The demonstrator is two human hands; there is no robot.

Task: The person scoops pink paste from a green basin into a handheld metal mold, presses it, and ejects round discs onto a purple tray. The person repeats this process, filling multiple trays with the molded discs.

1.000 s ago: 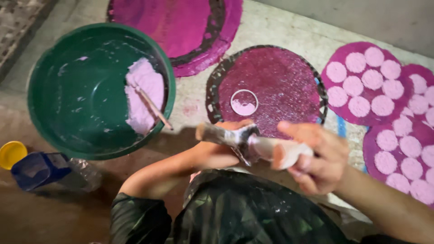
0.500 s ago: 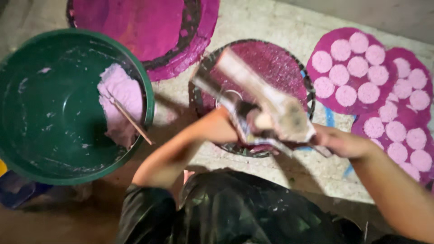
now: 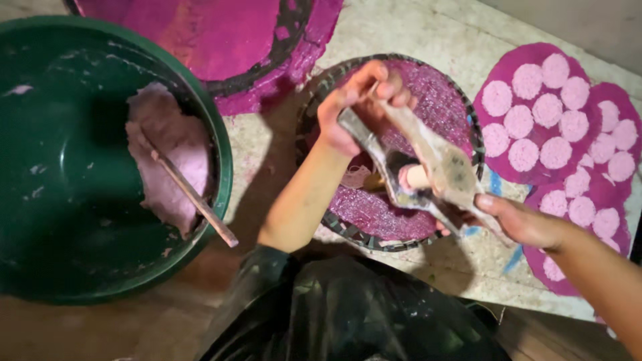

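Observation:
My left hand (image 3: 354,107) grips the far end of a dough-smeared hinged press (image 3: 418,160) made of two flat arms. My right hand (image 3: 518,220) holds its near end. The press hangs tilted above a round woven tray (image 3: 321,100) with a purple, glittery surface. A pale pink lump (image 3: 418,177) shows between the arms of the press. To the left stands a big green basin (image 3: 60,167) holding pale pink dough (image 3: 170,154) with a wooden stick (image 3: 194,197) leaning in it.
Purple mats at the right carry several round pink discs (image 3: 555,113). A large magenta round tray (image 3: 227,40) lies at the top. My dark-clothed knees (image 3: 348,314) fill the bottom middle. The floor (image 3: 414,33) is pale and speckled.
The press swung from lying level in front of me to tilted over the woven tray. My left hand moved up to its far end. The view shifted closer and to the right.

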